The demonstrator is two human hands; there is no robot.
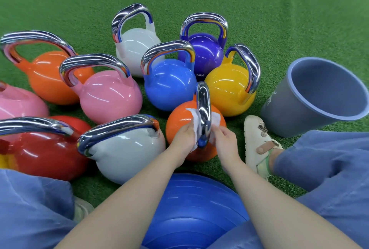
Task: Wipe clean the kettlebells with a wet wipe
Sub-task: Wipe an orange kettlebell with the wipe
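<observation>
Just hands, wipe, crowded kettlebells.

kettlebells clustered on turf, bucket at their right, exercise ball nearest the person

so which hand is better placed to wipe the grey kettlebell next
Left, probably: the left hand grips most of the wet wipe and is on the side nearest the grey kettlebell.

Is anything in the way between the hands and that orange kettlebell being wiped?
Nothing visible. The left hand and right hand both hold the white wipe around the chrome handle of the orange kettlebell.
</observation>
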